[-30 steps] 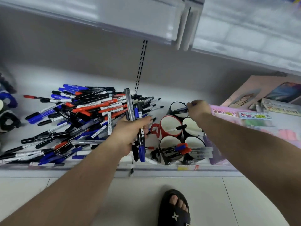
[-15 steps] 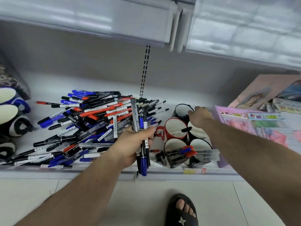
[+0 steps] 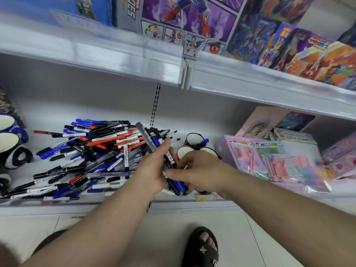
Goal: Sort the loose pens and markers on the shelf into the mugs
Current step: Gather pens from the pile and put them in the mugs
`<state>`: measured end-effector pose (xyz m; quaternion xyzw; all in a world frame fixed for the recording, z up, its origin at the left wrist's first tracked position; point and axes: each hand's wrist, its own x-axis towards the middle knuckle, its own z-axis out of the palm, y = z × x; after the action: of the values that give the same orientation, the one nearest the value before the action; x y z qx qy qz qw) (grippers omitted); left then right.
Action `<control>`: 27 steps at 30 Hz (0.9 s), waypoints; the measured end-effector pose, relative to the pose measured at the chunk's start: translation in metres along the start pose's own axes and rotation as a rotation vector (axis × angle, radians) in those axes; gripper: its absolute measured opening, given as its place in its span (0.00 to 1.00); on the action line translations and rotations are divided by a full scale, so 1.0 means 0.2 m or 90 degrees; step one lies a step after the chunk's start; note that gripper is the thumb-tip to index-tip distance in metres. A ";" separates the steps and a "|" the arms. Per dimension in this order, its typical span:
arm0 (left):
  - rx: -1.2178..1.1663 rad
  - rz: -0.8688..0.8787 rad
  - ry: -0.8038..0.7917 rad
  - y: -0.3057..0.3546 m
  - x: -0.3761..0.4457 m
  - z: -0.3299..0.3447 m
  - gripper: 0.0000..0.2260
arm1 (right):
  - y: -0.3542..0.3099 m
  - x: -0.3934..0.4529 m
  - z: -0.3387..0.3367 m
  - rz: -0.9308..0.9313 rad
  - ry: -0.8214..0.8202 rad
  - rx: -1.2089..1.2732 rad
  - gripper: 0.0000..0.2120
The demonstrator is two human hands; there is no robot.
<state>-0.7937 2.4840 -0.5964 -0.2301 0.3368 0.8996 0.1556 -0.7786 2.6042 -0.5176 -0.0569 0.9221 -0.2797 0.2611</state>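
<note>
Above shelf [image 3: 115, 204] edge: left hand [image 3: 152, 170] clenched round bundle of slim plastic markers [image 3: 169, 162]; right hand [image 3: 198, 171] fingers pinching bundle's lower end, beside round mugs [image 3: 193, 138].

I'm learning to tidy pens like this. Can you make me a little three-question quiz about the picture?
1. True or false: the left hand holds a bundle of pens.
2. Which way from the mugs is the pile of loose pens? A) to the left B) to the right C) on the shelf above
3. Fill in: the pen poking from the back mug has a ____ cap.

Key
1. True: its fingers are curled round several pens.
2. A: the pile lies left of the mugs on the same shelf. The right hand reaches to the bundle in front of the mugs.
3. Blue.
</note>
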 end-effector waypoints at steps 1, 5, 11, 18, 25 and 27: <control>-0.014 0.005 0.011 0.00 -0.02 0.02 0.14 | 0.01 -0.02 0.01 -0.002 0.026 -0.055 0.20; -0.019 0.038 0.014 -0.02 -0.06 0.08 0.17 | 0.04 -0.04 0.04 -0.043 0.115 -0.059 0.18; -0.028 0.083 -0.021 -0.03 -0.07 0.08 0.17 | 0.11 -0.04 0.07 -0.026 0.123 0.141 0.10; 0.057 0.165 0.047 0.00 -0.05 0.00 0.15 | 0.13 -0.01 -0.04 -0.001 0.180 0.173 0.12; 0.080 0.101 0.157 0.02 0.08 -0.14 0.22 | 0.40 0.26 -0.37 0.085 0.315 0.145 0.11; 0.085 0.080 0.158 0.01 0.11 -0.15 0.23 | 0.48 0.39 -0.34 0.104 0.310 0.077 0.11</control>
<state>-0.8047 2.4655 -0.6272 -0.3070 0.4263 0.8479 0.0709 -0.8769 2.6989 -0.5566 0.1028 0.9409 -0.3178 0.0559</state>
